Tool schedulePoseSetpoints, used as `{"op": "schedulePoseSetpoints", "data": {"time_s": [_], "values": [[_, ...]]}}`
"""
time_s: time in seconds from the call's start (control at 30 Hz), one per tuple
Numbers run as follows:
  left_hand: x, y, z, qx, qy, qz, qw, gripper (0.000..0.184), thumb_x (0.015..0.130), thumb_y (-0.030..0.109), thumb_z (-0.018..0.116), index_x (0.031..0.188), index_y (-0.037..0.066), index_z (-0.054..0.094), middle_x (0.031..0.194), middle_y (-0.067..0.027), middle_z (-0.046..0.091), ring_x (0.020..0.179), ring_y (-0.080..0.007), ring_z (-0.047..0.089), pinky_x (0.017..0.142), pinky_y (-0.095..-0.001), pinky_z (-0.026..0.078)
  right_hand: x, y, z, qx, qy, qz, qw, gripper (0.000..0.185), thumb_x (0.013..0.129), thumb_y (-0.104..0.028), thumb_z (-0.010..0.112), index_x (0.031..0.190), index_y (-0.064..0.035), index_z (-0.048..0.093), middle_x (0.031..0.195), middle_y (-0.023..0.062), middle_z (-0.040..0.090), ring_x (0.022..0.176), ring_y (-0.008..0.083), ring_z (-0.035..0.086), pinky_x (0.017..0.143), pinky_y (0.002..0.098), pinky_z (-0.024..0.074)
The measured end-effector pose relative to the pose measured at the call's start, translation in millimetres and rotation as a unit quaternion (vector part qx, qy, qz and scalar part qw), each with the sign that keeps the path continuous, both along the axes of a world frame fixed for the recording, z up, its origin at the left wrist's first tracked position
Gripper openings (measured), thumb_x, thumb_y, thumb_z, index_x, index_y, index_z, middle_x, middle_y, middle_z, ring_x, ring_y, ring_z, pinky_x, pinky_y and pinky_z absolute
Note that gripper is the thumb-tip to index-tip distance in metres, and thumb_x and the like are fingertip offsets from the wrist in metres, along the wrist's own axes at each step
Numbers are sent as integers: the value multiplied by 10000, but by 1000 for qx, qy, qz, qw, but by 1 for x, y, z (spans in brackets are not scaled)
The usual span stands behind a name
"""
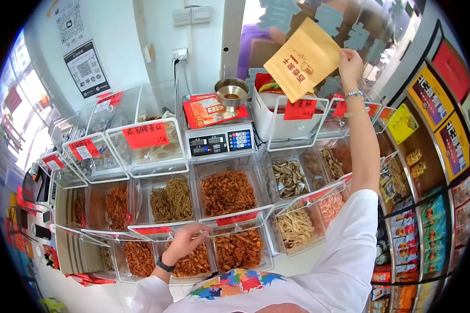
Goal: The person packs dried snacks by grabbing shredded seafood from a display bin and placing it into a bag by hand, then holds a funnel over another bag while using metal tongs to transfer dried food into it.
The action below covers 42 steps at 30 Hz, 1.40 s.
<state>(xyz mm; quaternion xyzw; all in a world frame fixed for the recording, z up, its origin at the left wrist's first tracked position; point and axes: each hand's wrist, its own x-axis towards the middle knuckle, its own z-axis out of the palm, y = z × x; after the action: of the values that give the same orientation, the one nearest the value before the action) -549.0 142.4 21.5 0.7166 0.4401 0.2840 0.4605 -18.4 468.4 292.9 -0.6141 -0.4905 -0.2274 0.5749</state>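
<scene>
My right hand (351, 65), on an outstretched arm with bracelets, pinches the right edge of a brown paper bag (304, 60) with printed characters. The bag hangs tilted above a white bin (282, 122) at the back. My left hand (187, 241), with a dark watch at the wrist, is over the front bins. Its fingers are apart and hold nothing, close to the clear lid edge above a bin of reddish-brown dried food (193, 261).
A scale (220, 142) carries red packets (209, 112) and a metal bowl (231, 94). Clear bins with red labels surround it. Shelves of packaged snacks (433, 235) stand at the right; a wall with QR signs (87, 69) is at the back left.
</scene>
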Motion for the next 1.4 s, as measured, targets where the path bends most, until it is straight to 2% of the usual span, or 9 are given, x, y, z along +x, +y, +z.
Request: {"op": "schedulePoseSetpoints", "data": {"time_s": [0.07, 0.2, 0.37, 0.47, 0.57, 0.77, 0.9, 1.07, 1.4], "values": [[7, 20, 19, 45, 37, -19, 998, 180, 902, 116, 660, 1063, 59, 715, 1012, -134, 708, 948, -320, 668, 809, -388, 530, 56, 37, -34, 2, 29, -23, 999, 202, 811, -264, 711, 940, -115, 757, 820, 88, 744, 771, 254, 720, 717, 373, 546], [20, 58, 23, 78, 46, -26, 996, 196, 896, 117, 668, 1081, 72, 717, 1025, -119, 711, 961, -300, 669, 835, -378, 528, 98, 91, -99, -3, 390, 52, 919, 183, 832, -153, 690, 960, -38, 753, 911, 132, 745, 804, 239, 729, 705, 369, 586], [55, 127, 44, 105, 73, -87, 988, 285, 885, 106, 673, 1169, 81, 684, 1139, -108, 681, 1075, -296, 627, 924, -382, 495, 129, 152, -179, -23, 469, 61, 881, 197, 843, -80, 641, 998, 3, 729, 934, 162, 733, 832, 244, 732, 680, 353, 618], [102, 207, 49, 226, 98, -159, 956, 287, 894, 142, 658, 1165, 48, 656, 1198, -122, 642, 1121, -323, 584, 981, -424, 458, 150, 171, -224, -102, 469, 49, 876, 205, 831, -93, 648, 1003, -20, 733, 945, 149, 738, 838, 232, 738, 678, 345, 616], [194, 329, 34, 316, 104, -122, 935, 272, 899, 84, 611, 1164, 28, 636, 1108, -146, 627, 1052, -348, 564, 925, -425, 463, 139, 152, -220, -314, 271, -1, 910, 277, 789, -159, 685, 1053, -86, 724, 1085, 169, 716, 920, 285, 730, 776, 397, 589], [301, 460, -1, 311, 55, -137, 939, 150, 877, 168, 659, 959, 64, 728, 820, -126, 663, 828, -322, 638, 761, -412, 505, 112, 149, -230, -233, -87, -61, 967, 376, 796, -176, 673, 1159, -80, 655, 1113, 177, 692, 1041, 352, 657, 943, 446, 498], [324, 479, -3, 336, 135, -196, 911, 214, 754, 312, 771, 850, 124, 735, 697, -114, 650, 698, -358, 642, 647, -473, 502, 72, 110, -199, -256, -128, 96, 953, 309, 814, -151, 650, 1108, -63, 683, 1029, 150, 715, 916, 317, 685, 860, 431, 531], [343, 483, 11, 348, 234, -190, 888, 270, 715, 375, 796, 818, 132, 741, 757, -104, 701, 682, -322, 655, 620, -417, 508, 48, 104, -211, -345, 54, 295, 889, 199, 871, -199, 672, 966, -34, 730, 783, 83, 710, 687, 177, 660, 667, 304, 521], [353, 503, -11, 332, 75, -176, 924, 214, 709, 328, 748, 750, 121, 714, 755, -86, 706, 741, -321, 672, 657, -425, 531, 40, 91, -220, -330, 10, 260, 907, 198, 887, -203, 651, 959, -41, 739, 767, 96, 705, 643, 169, 632, 615, 310, 488]]}}
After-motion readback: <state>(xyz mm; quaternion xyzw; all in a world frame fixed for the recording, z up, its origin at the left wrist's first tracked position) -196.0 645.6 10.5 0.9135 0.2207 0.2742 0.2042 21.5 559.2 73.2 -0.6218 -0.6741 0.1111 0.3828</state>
